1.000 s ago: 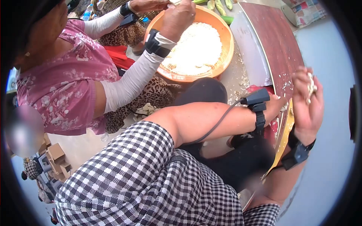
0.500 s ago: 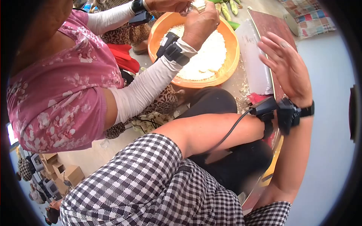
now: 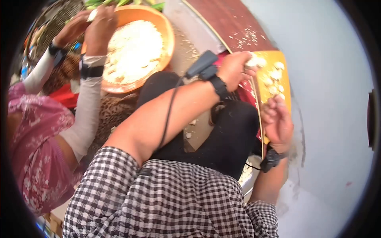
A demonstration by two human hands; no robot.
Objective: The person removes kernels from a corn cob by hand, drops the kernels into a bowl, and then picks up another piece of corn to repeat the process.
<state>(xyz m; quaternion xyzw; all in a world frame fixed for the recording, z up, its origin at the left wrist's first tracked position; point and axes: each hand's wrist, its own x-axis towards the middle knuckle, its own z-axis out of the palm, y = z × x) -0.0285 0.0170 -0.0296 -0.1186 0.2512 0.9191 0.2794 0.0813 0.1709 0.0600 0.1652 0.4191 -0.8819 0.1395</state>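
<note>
My left hand (image 3: 234, 70) is closed over the upper part of a yellow board (image 3: 263, 81), its fingertips around a whitish lump (image 3: 254, 62) that looks like a clump of pale corn kernels. Several similar white pieces (image 3: 274, 75) lie on the board just to the right. Beside the board's lower end is my right hand (image 3: 278, 121), palm partly showing and fingers loosely bent. Its fingertips come close to the lowest white pieces; motion blurs them. Black devices are strapped to both my wrists.
At left, a co-worker's hands (image 3: 99, 29) hold a pale piece over an orange basin (image 3: 168, 39) heaped with white kernels. Green husks (image 3: 95, 3) lie behind it. A reddish-brown board (image 3: 234, 20) with scattered kernels adjoins the yellow part. A pale wall (image 3: 329, 99) stands at right.
The view has swung right, bringing the yellow board into sight. My crossed arms have parted. My right hand, spread and raised before, is now lower with bent fingers; my left hand has come into view.
</note>
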